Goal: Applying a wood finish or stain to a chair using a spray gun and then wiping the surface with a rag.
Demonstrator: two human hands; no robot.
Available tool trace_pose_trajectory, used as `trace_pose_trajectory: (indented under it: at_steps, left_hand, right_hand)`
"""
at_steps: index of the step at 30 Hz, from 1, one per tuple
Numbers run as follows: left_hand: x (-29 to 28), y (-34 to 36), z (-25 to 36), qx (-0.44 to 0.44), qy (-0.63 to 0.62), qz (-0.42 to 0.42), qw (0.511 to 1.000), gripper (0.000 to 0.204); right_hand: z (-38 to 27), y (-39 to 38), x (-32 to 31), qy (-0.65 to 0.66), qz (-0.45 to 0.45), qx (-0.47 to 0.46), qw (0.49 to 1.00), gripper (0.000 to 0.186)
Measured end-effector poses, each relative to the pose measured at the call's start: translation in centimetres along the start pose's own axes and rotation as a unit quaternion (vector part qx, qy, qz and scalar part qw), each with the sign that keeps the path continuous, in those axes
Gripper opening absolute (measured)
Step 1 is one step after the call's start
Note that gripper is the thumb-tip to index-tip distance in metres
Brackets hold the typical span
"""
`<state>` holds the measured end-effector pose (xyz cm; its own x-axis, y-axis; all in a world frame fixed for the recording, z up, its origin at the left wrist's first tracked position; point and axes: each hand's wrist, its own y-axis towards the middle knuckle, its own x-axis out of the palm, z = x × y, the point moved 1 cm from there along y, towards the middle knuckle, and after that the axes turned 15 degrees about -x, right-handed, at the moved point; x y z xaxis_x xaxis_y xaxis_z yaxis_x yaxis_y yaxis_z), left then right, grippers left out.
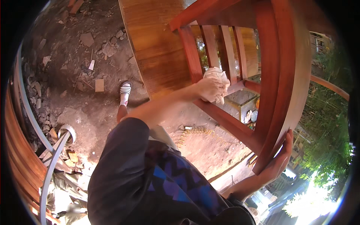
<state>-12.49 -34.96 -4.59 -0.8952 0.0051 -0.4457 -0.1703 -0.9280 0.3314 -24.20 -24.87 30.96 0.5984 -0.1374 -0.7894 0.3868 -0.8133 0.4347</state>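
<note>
The person's left hand [208,89] is closed around a crumpled pale cloth [218,76], held at the inner corner of a reddish-brown wooden frame [234,125], where a short rail meets a longer lower one; the bunched cloth hides whatever contact lies beneath it. From those fingers the slats [227,48] run with their long axis away from the body, toward the top of the view, while the lower rail slants off rightward and nearer the person. The frame stands to the person's right, partly over a glossy brown panel [155,48]. The right hand [275,165] is nearer the lower end of the broad curved side board [299,82], its fingers extended along the outer edge; one cannot tell whether they grip it, as the thumb is out of sight. The left hand is the closer one to the slats
</note>
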Motion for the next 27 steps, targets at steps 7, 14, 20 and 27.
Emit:
trace_pose_trajectory:
  at_steps: [7,14,20,27]
  left_hand:
    - [-11.3,5.5,-5.9,-0.227,0.262,0.175,0.922,0.028]
    - [4.4,-1.1,0.3,-0.088,0.09,0.073,0.989,0.036]
    - [1.7,-4.7,-2.4,-0.05,0.27,0.179,0.945,0.048]
    - [-8.0,6.9,-7.2,-0.241,0.079,0.492,0.833,0.033]
  right_hand:
    - [0.5,-0.8,-0.6,0.003,-0.019,-0.048,0.999,0.064]
    - [0.3,0.3,0.3,-0.186,-0.057,-0.013,0.981,0.053]
    - [7.7,3.1,1.0,-0.098,-0.004,-0.114,0.989,0.051]
    - [10.7,3.7,1.0,-0.171,-0.026,-0.217,0.961,0.055]
